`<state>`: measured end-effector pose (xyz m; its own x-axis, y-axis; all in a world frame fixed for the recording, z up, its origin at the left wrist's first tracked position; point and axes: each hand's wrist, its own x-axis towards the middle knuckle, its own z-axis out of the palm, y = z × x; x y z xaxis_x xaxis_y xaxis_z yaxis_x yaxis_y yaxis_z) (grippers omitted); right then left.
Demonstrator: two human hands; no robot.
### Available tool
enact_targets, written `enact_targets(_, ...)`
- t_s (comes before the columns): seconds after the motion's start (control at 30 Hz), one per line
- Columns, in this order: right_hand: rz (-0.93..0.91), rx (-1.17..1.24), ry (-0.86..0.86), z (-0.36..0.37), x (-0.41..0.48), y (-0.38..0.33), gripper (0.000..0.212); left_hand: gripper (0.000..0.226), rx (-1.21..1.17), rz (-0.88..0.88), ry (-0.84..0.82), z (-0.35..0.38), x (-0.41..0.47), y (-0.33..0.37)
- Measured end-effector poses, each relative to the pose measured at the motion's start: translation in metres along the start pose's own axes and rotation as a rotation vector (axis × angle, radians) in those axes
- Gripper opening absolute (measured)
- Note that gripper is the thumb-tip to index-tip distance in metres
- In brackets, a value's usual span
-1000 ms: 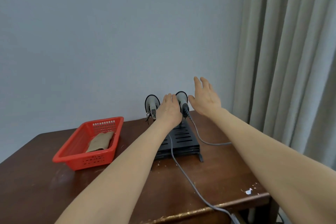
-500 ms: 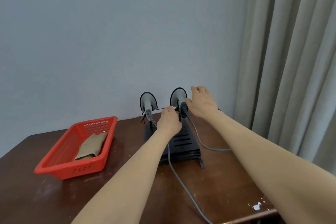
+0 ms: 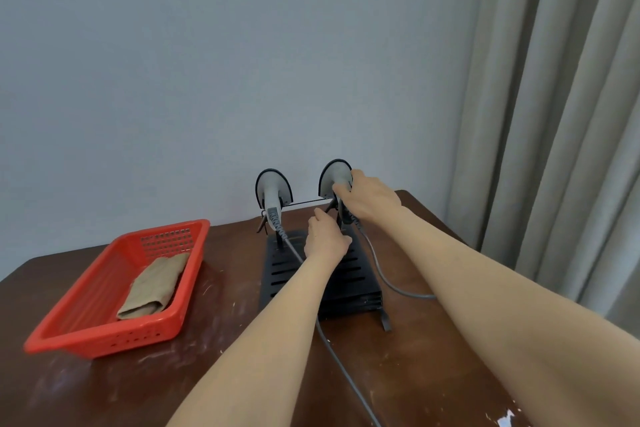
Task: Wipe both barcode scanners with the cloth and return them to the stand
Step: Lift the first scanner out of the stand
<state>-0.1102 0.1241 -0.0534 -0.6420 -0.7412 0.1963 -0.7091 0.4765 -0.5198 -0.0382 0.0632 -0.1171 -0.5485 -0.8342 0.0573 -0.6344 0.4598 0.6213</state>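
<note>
Two grey barcode scanners hang head-up on a black slotted stand [image 3: 353,282] at the back of the brown table. The left scanner [image 3: 273,188] hangs untouched. My right hand [image 3: 369,198] is wrapped around the handle of the right scanner [image 3: 334,174]. My left hand [image 3: 325,242] rests on the stand between the two scanners, fingers curled; what it grips is hidden. A folded tan cloth [image 3: 154,282] lies in the red basket [image 3: 104,336] to the left.
Grey cables run from the left scanner [image 3: 341,367] toward the table's front edge and from the right scanner [image 3: 391,284] to the right. A grey curtain [image 3: 554,114] hangs at the right. The wall stands just behind the stand.
My right hand has come down from open in the air and closed around the right scanner's handle. My left hand has slid lower onto the stand. The view has shifted right.
</note>
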Motion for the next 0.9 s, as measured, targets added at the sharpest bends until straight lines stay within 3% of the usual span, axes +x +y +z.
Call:
enact_targets(0.17,0.035,0.067,-0.046,0.004,0.007,0.001,0.053,0.061,-0.007,-0.015,0.025,0.002,0.004,0.003)
enact_targets(0.3,0.048,0.147,-0.056,0.006,0.012,-0.001,0.025,0.051,0.000,-0.036,0.055,0.001,0.011,0.003)
enact_targets(0.37,0.058,0.180,-0.061,0.007,0.013,-0.001,0.022,0.049,0.027,-0.039,0.079,0.001,0.014,0.002)
enact_targets(0.53,0.088,0.241,-0.100,0.008,0.019,-0.003,0.045,0.042,0.102,-0.012,0.143,0.002,0.019,-0.001)
enact_targets(0.7,0.110,0.254,-0.104,0.011,0.026,-0.003,0.042,0.043,0.237,0.011,0.164,0.004,0.020,-0.005)
enact_targets(0.9,0.095,0.252,-0.066,0.015,0.025,-0.006,0.039,0.032,0.234,0.055,0.157,0.004,0.022,-0.005)
